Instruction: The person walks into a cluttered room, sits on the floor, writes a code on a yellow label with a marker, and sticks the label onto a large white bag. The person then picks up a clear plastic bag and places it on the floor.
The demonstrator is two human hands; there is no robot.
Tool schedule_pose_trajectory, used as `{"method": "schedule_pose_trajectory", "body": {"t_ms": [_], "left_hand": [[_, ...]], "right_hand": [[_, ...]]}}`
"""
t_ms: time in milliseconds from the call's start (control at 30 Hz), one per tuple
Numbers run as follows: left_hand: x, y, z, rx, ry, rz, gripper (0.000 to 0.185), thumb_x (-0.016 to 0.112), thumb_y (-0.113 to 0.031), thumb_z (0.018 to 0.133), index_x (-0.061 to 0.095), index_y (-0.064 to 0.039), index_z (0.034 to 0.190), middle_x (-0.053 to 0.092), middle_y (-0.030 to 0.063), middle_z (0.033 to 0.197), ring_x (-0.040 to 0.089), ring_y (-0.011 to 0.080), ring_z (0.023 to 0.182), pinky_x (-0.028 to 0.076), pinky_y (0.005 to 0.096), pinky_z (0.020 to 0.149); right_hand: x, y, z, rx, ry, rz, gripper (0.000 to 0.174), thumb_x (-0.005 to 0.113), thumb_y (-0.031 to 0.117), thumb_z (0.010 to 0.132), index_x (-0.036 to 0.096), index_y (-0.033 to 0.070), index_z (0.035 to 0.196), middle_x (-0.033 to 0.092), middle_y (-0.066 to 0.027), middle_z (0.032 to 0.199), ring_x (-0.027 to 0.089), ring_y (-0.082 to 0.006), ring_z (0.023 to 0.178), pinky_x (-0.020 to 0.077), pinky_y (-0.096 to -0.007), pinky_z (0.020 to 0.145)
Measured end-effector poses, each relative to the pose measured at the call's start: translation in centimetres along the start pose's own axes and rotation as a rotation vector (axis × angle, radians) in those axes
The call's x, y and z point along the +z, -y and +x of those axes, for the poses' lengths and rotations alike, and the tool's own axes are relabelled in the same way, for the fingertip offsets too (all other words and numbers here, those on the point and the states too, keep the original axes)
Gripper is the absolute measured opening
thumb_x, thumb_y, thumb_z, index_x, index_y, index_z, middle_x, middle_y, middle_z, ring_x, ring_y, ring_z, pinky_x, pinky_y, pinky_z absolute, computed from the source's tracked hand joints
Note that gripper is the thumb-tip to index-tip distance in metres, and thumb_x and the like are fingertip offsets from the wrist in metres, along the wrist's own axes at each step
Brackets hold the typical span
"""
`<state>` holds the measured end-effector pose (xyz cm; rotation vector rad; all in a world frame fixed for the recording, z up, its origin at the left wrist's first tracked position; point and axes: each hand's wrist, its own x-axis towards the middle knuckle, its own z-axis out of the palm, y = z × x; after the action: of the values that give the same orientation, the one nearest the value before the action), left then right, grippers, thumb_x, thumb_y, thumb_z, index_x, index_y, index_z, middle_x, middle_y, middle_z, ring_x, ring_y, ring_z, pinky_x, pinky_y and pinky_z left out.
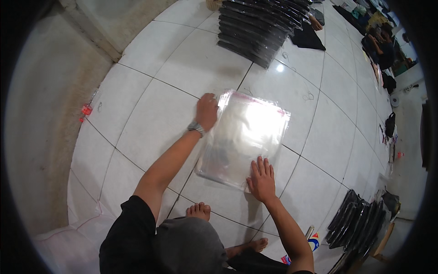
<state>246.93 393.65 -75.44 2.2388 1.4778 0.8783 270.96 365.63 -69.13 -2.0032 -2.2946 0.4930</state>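
Observation:
A stack of clear plastic bags (236,147) lies flat on the white tiled floor, with a pinkish strip along its far edge and bright glare on it. My left hand (207,111), with a metal-band watch on the wrist, is at the stack's upper left edge; its fingers are bent, and whether they grip a bag cannot be told. My right hand (262,179) rests palm down on the stack's near right corner, fingers spread.
Black packages in clear plastic (253,30) form a pile beyond the bags, beside a black folded cloth (308,37). More black packages (356,219) stand at the right. A wall (41,120) runs along the left. People sit at the far right.

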Motion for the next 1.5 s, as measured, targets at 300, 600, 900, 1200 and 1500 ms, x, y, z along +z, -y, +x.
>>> {"method": "schedule_pose_trajectory", "body": {"t_ms": [300, 600, 900, 1200, 1500], "left_hand": [[-13.1, 8.9, -8.3, -0.517, -0.317, 0.594, 0.044, 0.067, -0.010, 0.083, 0.058, -0.002, 0.126, 0.043, 0.0210, 0.150, 0.041, 0.0365, 0.137, 0.035, 0.0537, 0.108], [-7.0, -2.5, -13.4, -0.532, 0.098, -0.167, 0.040, 0.079, -0.023, 0.081, 0.068, 0.000, 0.112, 0.072, 0.0136, 0.098, 0.069, 0.0272, 0.084, 0.055, 0.0386, 0.078], [-6.9, -3.9, -13.3, -0.615, 0.119, -0.229, 0.041, 0.081, -0.022, 0.079, 0.066, 0.000, 0.110, 0.070, 0.0147, 0.102, 0.068, 0.0273, 0.083, 0.055, 0.0389, 0.079], [-6.6, -5.7, -13.6, -0.609, 0.115, -0.183, 0.047, 0.082, -0.026, 0.079, 0.064, 0.000, 0.115, 0.068, 0.0147, 0.108, 0.067, 0.0271, 0.084, 0.054, 0.0400, 0.082], [-5.8, -5.9, -12.8, -0.787, 0.245, -0.276, 0.058, 0.085, -0.029, 0.076, 0.063, 0.004, 0.119, 0.069, 0.0160, 0.103, 0.068, 0.0279, 0.095, 0.054, 0.0398, 0.083]], "right_hand": [[0.6, -5.1, -0.1, 0.398, -0.482, 0.234, 0.064, 0.070, 0.023, 0.086, 0.046, -0.006, 0.139, 0.047, -0.0265, 0.142, 0.052, -0.0422, 0.124, 0.0422, -0.0497, 0.105], [3.0, -7.3, 3.1, 0.652, -0.401, 0.422, 0.052, 0.080, 0.018, 0.079, 0.063, -0.003, 0.124, 0.064, -0.0160, 0.110, 0.066, -0.0273, 0.089, 0.0546, -0.0389, 0.083], [3.0, -6.5, 3.3, 0.697, -0.463, 0.351, 0.054, 0.079, 0.017, 0.077, 0.064, 0.000, 0.126, 0.063, -0.0142, 0.109, 0.065, -0.0252, 0.084, 0.0545, -0.0376, 0.079], [2.2, -5.7, 3.2, 0.725, -0.506, 0.272, 0.053, 0.082, 0.023, 0.075, 0.067, 0.000, 0.120, 0.066, -0.0147, 0.101, 0.067, -0.0283, 0.085, 0.0545, -0.0389, 0.079], [1.4, -4.7, 4.0, 0.849, -0.402, 0.353, 0.047, 0.086, 0.027, 0.073, 0.064, 0.000, 0.105, 0.068, -0.0145, 0.093, 0.067, -0.0308, 0.083, 0.0528, -0.0418, 0.077]]}}
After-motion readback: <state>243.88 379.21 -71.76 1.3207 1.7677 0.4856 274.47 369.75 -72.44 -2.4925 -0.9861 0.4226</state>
